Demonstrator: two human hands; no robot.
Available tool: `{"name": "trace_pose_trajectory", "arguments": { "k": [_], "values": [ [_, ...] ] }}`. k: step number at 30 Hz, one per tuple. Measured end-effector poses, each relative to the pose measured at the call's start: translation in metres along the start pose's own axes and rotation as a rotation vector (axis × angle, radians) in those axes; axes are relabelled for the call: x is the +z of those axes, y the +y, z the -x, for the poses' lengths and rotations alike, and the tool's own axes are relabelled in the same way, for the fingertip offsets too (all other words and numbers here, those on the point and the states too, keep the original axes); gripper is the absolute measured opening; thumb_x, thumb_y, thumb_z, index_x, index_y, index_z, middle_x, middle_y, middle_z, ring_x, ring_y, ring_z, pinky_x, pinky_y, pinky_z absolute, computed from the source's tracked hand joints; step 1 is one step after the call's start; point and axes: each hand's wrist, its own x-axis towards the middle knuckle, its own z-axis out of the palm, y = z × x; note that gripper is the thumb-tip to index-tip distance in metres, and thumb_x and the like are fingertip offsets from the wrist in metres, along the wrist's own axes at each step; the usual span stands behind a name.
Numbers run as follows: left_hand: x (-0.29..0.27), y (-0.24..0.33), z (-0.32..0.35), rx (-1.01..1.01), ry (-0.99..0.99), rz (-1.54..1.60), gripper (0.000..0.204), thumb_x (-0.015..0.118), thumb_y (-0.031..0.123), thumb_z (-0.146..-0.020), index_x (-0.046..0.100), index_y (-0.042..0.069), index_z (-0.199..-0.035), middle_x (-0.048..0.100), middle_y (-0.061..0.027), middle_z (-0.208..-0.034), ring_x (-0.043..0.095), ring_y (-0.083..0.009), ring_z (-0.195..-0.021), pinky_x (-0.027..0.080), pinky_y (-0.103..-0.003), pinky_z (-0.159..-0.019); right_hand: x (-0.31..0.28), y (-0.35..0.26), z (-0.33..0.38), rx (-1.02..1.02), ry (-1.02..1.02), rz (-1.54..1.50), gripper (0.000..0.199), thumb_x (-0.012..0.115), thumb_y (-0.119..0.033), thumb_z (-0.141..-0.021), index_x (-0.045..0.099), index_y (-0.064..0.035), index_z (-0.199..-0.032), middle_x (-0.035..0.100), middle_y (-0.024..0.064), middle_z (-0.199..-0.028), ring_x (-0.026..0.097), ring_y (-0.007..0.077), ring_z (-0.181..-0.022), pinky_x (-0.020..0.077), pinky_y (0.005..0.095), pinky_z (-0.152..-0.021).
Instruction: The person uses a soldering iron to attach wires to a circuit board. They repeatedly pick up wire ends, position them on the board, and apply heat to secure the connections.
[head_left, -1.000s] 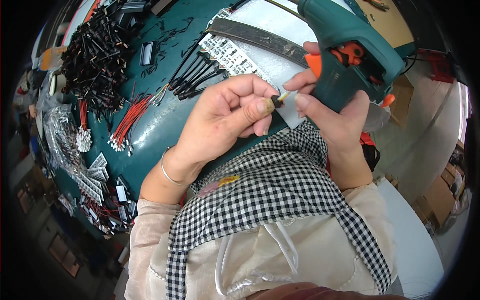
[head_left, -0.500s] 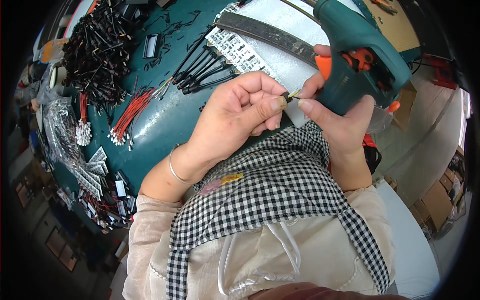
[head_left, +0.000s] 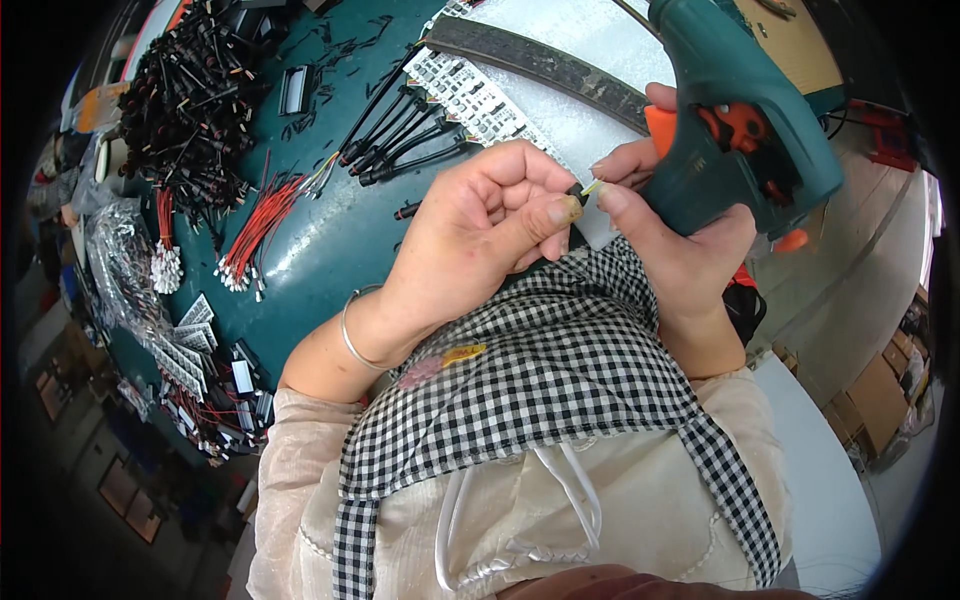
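My left hand (head_left: 480,225) is closed, its thumb and index finger pinching the end of a black cable (head_left: 574,190). Thin yellow-green wires (head_left: 593,187) stick out of that end towards my right hand (head_left: 680,235). The right thumb tip and a fingertip meet close by these wires. Held in the same right hand is a dark green pistol-shaped tool (head_left: 735,70) with an orange trigger (head_left: 661,130); one finger shows beside the trigger. Most of the cable is hidden behind my left hand.
White circuit boards (head_left: 470,90) lie on the green table (head_left: 300,215) with several black cables (head_left: 420,140). A dark curved strip (head_left: 540,65) crosses a white sheet. Leftwards are a heap of black connectors (head_left: 190,110), red wires (head_left: 262,225) and a plastic bag (head_left: 120,260).
My right hand and the green tool have shifted slightly to the right. The right thumb has moved up a little over the wires, and the dark wire seen earlier no longer shows.
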Motion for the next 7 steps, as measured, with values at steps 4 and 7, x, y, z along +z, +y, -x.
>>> {"name": "trace_pose_trajectory", "arguments": {
  "k": [4,7],
  "values": [
    [0.0006,-0.0019,0.0002,0.019,-0.010,0.021,0.014,0.061,0.010,-0.094,0.056,0.002,-0.104,0.062,-0.0006,-0.072,0.050,-0.0007,-0.059,0.034,-0.014,-0.049,0.0037,0.0011,0.0001,-0.001,0.046,-0.035,0.058,0.066,0.016,-0.073,0.043,0.0144,-0.126,0.048,0.0228,-0.131,0.065,0.0202,-0.086,0.0552,0.0279,-0.069],
    [0.0009,-0.0021,0.0001,0.027,-0.004,0.009,0.013,0.060,0.010,-0.094,0.056,0.003,-0.104,0.062,-0.0007,-0.073,0.052,-0.0010,-0.061,0.036,-0.014,-0.050,0.0046,0.0017,0.0014,0.033,0.059,-0.026,0.058,0.066,0.014,-0.074,0.043,0.0133,-0.128,0.048,0.0238,-0.131,0.066,0.0201,-0.087,0.0552,0.0281,-0.070]
  ]
}}
